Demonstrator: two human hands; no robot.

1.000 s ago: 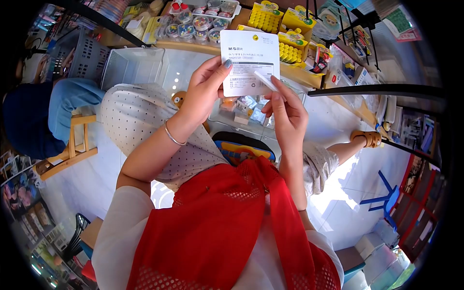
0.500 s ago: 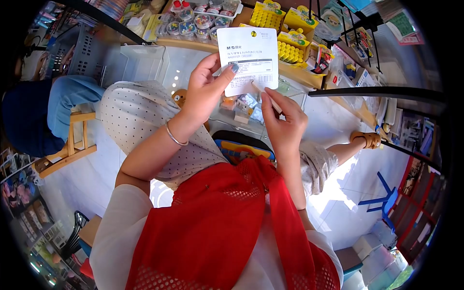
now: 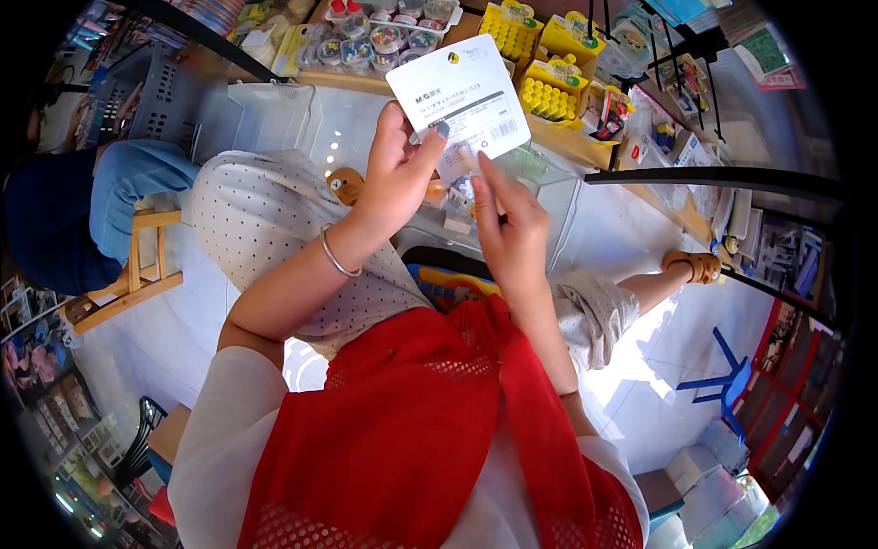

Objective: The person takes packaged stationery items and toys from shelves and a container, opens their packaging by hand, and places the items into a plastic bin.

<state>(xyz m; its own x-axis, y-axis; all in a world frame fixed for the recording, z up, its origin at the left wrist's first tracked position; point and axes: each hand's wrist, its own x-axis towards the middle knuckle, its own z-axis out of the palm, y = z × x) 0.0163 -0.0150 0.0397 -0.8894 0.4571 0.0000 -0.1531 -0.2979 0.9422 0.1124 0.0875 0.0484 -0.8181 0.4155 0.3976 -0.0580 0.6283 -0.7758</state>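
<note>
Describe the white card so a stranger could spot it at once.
Start at the red fabric garment, then go past the silver metal bangle to the left hand. It holds a white rounded-corner card; unlike the clear round plastic tubs beyond, this is flat and barcoded.

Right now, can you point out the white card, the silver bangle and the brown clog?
White card (image 3: 462,102), head view: middle of its printed face.
Silver bangle (image 3: 333,259), head view: outer curve of its band.
Brown clog (image 3: 703,267), head view: middle of its upper.

open space over floor (image 3: 615,229) right of the right fingers (image 3: 503,184), black bar (image 3: 722,177) beyond, clear bin (image 3: 563,203) below white card (image 3: 462,102)
</note>
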